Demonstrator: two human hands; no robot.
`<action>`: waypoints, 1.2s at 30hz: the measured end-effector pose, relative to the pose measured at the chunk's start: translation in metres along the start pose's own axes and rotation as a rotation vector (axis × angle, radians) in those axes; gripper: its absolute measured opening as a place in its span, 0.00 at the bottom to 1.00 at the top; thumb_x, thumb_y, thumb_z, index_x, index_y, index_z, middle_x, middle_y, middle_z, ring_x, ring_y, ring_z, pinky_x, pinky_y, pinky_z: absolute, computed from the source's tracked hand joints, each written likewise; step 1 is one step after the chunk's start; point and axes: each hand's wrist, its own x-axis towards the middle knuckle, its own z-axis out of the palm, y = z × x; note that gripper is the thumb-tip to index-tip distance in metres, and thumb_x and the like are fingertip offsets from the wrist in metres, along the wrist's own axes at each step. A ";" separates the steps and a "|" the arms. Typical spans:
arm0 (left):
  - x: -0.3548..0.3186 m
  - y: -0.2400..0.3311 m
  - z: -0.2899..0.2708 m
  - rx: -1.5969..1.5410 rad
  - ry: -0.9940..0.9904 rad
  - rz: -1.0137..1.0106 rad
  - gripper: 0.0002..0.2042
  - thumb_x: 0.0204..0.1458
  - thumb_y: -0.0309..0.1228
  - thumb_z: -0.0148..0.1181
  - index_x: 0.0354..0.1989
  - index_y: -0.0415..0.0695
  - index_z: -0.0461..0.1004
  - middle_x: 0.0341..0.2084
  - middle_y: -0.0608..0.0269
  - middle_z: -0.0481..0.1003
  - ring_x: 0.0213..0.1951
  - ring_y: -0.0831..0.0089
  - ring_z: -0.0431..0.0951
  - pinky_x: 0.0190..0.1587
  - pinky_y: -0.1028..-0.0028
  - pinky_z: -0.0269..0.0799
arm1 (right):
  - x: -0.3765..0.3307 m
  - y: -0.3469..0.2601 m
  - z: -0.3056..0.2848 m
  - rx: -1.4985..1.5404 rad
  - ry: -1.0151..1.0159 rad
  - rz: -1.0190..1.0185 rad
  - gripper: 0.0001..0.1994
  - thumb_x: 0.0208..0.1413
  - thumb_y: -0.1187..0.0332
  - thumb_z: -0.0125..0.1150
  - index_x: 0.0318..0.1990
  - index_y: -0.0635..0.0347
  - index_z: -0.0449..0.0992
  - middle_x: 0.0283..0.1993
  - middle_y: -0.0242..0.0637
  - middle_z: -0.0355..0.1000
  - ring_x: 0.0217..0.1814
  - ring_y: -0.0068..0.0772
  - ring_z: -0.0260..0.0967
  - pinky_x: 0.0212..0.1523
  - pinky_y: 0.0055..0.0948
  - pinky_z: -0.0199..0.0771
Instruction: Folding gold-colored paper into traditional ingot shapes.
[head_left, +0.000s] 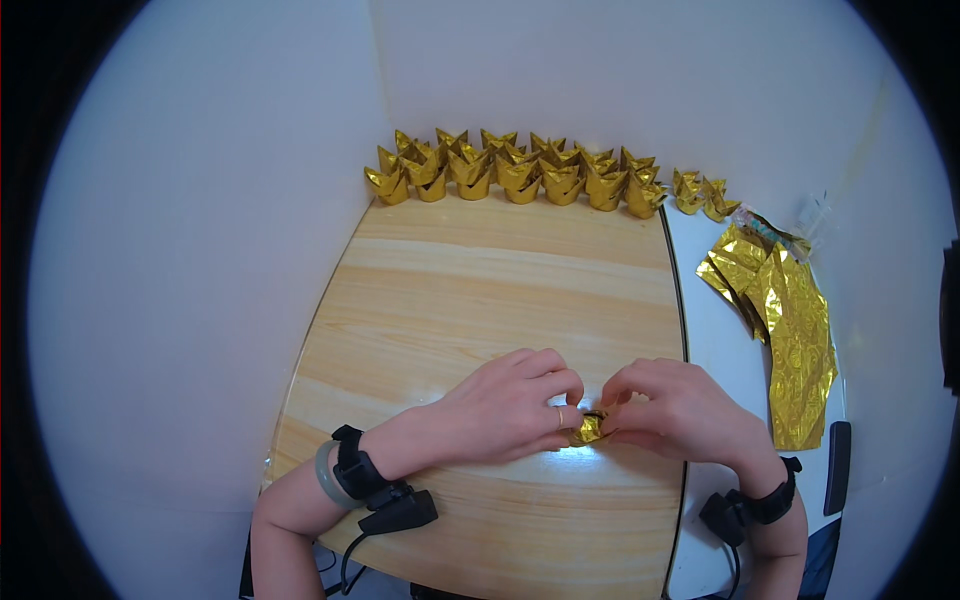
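Observation:
A small folded piece of gold foil paper sits low over the wooden tabletop, between my two hands. My left hand has its fingers curled and pinches the left side of the piece. On the other side, my right hand closes its thumb and fingers on the right edge. Both hands cover parts of the folded paper, so its full shape is hidden. Light glints off the table just below it.
Rows of folded gold paper ingots line the table's far edge. Two more ingots stand right of them on a white surface. Flat gold foil sheets lie there, beside a clear plastic wrapper. Walls enclose the table.

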 end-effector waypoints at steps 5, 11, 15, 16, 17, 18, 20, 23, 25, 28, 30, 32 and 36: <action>0.001 -0.001 0.000 0.018 -0.017 0.022 0.09 0.42 0.34 0.65 0.32 0.50 0.75 0.35 0.68 0.71 0.41 0.65 0.71 0.41 0.68 0.69 | 0.000 0.000 0.000 -0.024 0.002 -0.001 0.05 0.41 0.70 0.64 0.29 0.54 0.76 0.36 0.29 0.68 0.38 0.33 0.69 0.38 0.30 0.70; 0.004 -0.003 0.000 0.054 -0.019 0.034 0.07 0.42 0.32 0.63 0.32 0.51 0.75 0.36 0.69 0.71 0.42 0.64 0.71 0.42 0.67 0.70 | 0.001 0.002 0.000 -0.040 -0.002 -0.018 0.04 0.43 0.71 0.62 0.28 0.54 0.76 0.35 0.30 0.68 0.38 0.34 0.69 0.38 0.31 0.70; 0.003 -0.005 -0.006 0.073 -0.105 0.048 0.11 0.45 0.35 0.62 0.38 0.51 0.75 0.39 0.66 0.71 0.44 0.63 0.70 0.45 0.66 0.69 | 0.002 -0.001 -0.006 -0.038 -0.038 -0.017 0.04 0.44 0.71 0.62 0.29 0.55 0.77 0.33 0.30 0.69 0.37 0.35 0.69 0.36 0.31 0.71; 0.002 -0.005 -0.007 0.085 -0.098 0.044 0.11 0.45 0.35 0.62 0.38 0.51 0.75 0.39 0.66 0.71 0.44 0.63 0.70 0.45 0.66 0.69 | 0.001 -0.001 -0.008 -0.045 -0.038 -0.029 0.04 0.44 0.71 0.62 0.29 0.55 0.77 0.33 0.30 0.69 0.37 0.35 0.69 0.36 0.31 0.71; 0.002 -0.006 -0.006 0.010 -0.036 -0.018 0.15 0.47 0.36 0.62 0.44 0.50 0.73 0.42 0.63 0.70 0.46 0.61 0.68 0.48 0.64 0.68 | -0.002 -0.002 -0.010 0.003 -0.029 0.048 0.04 0.44 0.71 0.63 0.31 0.55 0.77 0.32 0.31 0.69 0.35 0.35 0.70 0.35 0.31 0.71; -0.001 -0.007 -0.008 -0.054 0.027 -0.087 0.19 0.49 0.38 0.61 0.50 0.48 0.71 0.45 0.60 0.69 0.49 0.58 0.67 0.51 0.63 0.66 | -0.001 -0.002 -0.011 0.053 -0.017 0.110 0.05 0.45 0.72 0.64 0.32 0.56 0.78 0.31 0.32 0.70 0.34 0.36 0.70 0.33 0.31 0.71; -0.011 -0.021 -0.003 -0.058 0.063 -0.229 0.23 0.50 0.39 0.61 0.54 0.46 0.68 0.49 0.56 0.67 0.51 0.55 0.65 0.54 0.61 0.64 | 0.002 0.004 -0.010 0.070 0.076 0.180 0.05 0.45 0.72 0.66 0.32 0.56 0.79 0.29 0.32 0.71 0.31 0.35 0.70 0.31 0.29 0.71; -0.023 -0.045 0.008 -0.058 -0.020 -0.301 0.28 0.52 0.42 0.59 0.59 0.42 0.62 0.56 0.49 0.62 0.58 0.50 0.60 0.60 0.57 0.57 | 0.020 0.018 -0.026 0.057 0.199 0.225 0.05 0.46 0.73 0.66 0.33 0.57 0.80 0.29 0.34 0.74 0.29 0.36 0.71 0.30 0.28 0.71; -0.027 -0.044 0.011 -0.040 -0.142 -0.261 0.31 0.53 0.44 0.57 0.61 0.39 0.59 0.59 0.47 0.60 0.62 0.49 0.57 0.63 0.55 0.54 | 0.052 0.029 -0.040 0.035 0.206 0.198 0.05 0.48 0.73 0.64 0.34 0.58 0.81 0.30 0.37 0.76 0.30 0.37 0.73 0.31 0.29 0.72; -0.025 -0.036 0.012 0.024 -0.269 -0.278 0.34 0.55 0.48 0.53 0.64 0.39 0.54 0.65 0.46 0.51 0.68 0.51 0.47 0.66 0.50 0.45 | 0.122 0.047 -0.055 -0.070 0.200 0.080 0.05 0.49 0.72 0.62 0.34 0.61 0.80 0.29 0.39 0.76 0.31 0.37 0.73 0.32 0.31 0.72; -0.025 -0.038 0.016 0.038 -0.324 -0.283 0.36 0.57 0.52 0.48 0.66 0.40 0.50 0.68 0.46 0.46 0.70 0.54 0.41 0.66 0.46 0.40 | 0.173 0.059 -0.052 -0.044 0.197 0.062 0.06 0.48 0.71 0.62 0.34 0.62 0.80 0.29 0.39 0.76 0.31 0.37 0.74 0.33 0.31 0.72; -0.027 -0.038 0.019 0.049 -0.316 -0.281 0.36 0.57 0.52 0.48 0.67 0.40 0.50 0.68 0.46 0.46 0.70 0.54 0.42 0.66 0.47 0.41 | 0.224 0.065 -0.041 0.003 0.183 0.098 0.07 0.48 0.72 0.61 0.34 0.62 0.80 0.29 0.41 0.77 0.31 0.37 0.75 0.35 0.31 0.73; -0.026 -0.039 0.026 0.097 -0.302 -0.238 0.36 0.57 0.51 0.47 0.67 0.39 0.49 0.68 0.45 0.46 0.70 0.54 0.43 0.66 0.49 0.42 | 0.296 0.084 0.003 0.042 0.180 0.061 0.07 0.47 0.73 0.61 0.35 0.62 0.80 0.30 0.42 0.77 0.32 0.38 0.76 0.37 0.31 0.74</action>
